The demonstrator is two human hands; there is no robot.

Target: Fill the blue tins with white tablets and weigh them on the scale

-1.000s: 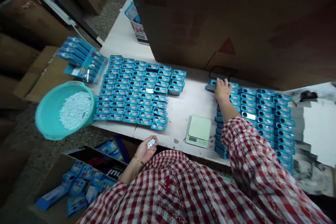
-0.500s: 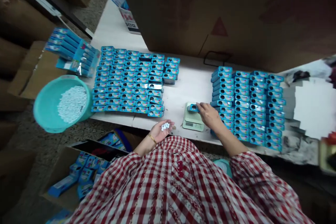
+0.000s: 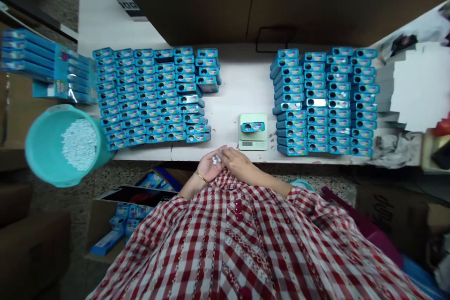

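Note:
My left hand [image 3: 208, 166] is cupped palm up in front of the table edge, with a small heap of white pellets [image 3: 216, 160] in it. My right hand [image 3: 237, 163] reaches across to it, fingers bent together at the pellets. What its fingertips hold, if anything, is hidden. Just beyond both hands stands a pale green kitchen scale [image 3: 253, 145]. One small blue box [image 3: 252, 127] rests on the scale's platform, touched by neither hand.
Blue boxes stand in stacked rows at left [image 3: 146, 103] and right [image 3: 318, 103] on the white table [image 3: 239, 79]. A turquoise tub [image 3: 37, 143] of white pellets sits far left. A large cardboard carton [image 3: 211, 0] fills the back. Below lies an open carton [image 3: 92, 225] of blue boxes.
My right hand has let go of the blue box on the scale and come left and nearer, to the pellets in my left palm. The camera view has shifted too.

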